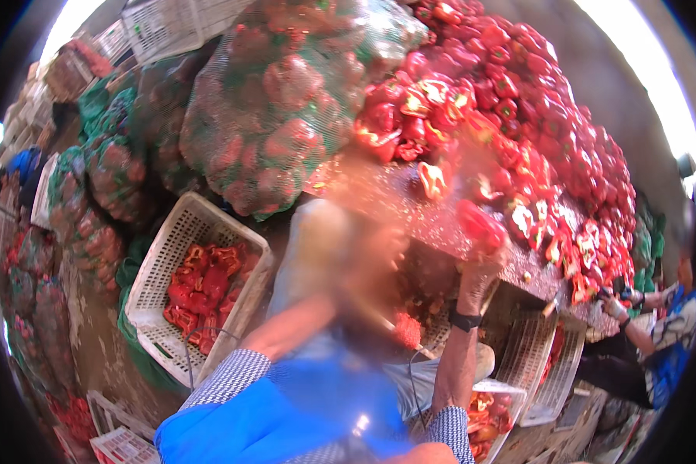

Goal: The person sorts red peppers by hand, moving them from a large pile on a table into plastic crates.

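My right hand (486,264), with a dark band at the wrist, grips a red bell pepper (480,225) over the near edge of the work table (377,200). My left hand (377,249) is over my lap, near that edge. A smear on the lens blurs it, so whether it holds anything is unclear. Cut pepper pieces (432,180) with pale insides lie on the table beyond my hands, among scattered seeds. Below and between my forearms is a reddish clump (407,330), too blurred to name.
A large heap of whole red peppers (533,87) covers the table's far side. Green mesh sacks of peppers (272,116) stand at the left. White crates (145,290) with cut peppers flank me on both sides. Another person's gloved hand (615,307) works at the table's right end.
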The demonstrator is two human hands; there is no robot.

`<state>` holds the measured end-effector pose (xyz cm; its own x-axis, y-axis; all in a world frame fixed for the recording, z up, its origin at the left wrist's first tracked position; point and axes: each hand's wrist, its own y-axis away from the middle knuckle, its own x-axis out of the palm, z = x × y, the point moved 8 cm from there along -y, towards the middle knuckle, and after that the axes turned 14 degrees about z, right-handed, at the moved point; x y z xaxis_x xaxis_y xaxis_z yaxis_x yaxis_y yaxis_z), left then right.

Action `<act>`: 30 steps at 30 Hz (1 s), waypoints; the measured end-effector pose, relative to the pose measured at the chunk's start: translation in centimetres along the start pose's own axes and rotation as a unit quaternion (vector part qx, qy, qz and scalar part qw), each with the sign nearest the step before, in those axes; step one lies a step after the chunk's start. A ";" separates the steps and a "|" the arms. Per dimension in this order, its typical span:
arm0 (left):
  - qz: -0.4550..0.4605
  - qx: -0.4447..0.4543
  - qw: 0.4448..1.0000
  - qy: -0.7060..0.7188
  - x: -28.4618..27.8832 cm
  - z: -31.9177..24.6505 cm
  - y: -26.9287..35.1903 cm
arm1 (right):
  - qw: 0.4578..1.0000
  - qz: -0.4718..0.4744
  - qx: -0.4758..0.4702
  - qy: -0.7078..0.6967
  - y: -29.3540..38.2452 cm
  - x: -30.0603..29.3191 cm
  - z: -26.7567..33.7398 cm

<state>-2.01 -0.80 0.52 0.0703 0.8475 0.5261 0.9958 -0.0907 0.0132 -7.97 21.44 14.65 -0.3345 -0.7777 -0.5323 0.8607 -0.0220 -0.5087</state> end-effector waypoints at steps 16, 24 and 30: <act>0.067 -0.068 0.987 -0.128 1.6 4.1 1.4 | 0.799 0.431 0.146 -0.394 2.8 13.6 17.2; -0.021 -0.123 0.992 0.016 -1.4 4.8 0.2 | 0.956 0.266 -0.020 -0.122 -7.4 13.7 1.2; 0.007 -0.008 0.997 -0.080 -1.5 5.1 0.7 | 0.944 0.227 -0.010 0.238 -10.5 15.1 -6.2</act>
<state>-1.14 0.54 -4.62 0.0944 0.9182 0.3847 0.9936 -0.1111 0.0215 -24.41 13.86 7.76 -0.0713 -0.3339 -0.9399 0.9509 0.2617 -0.1651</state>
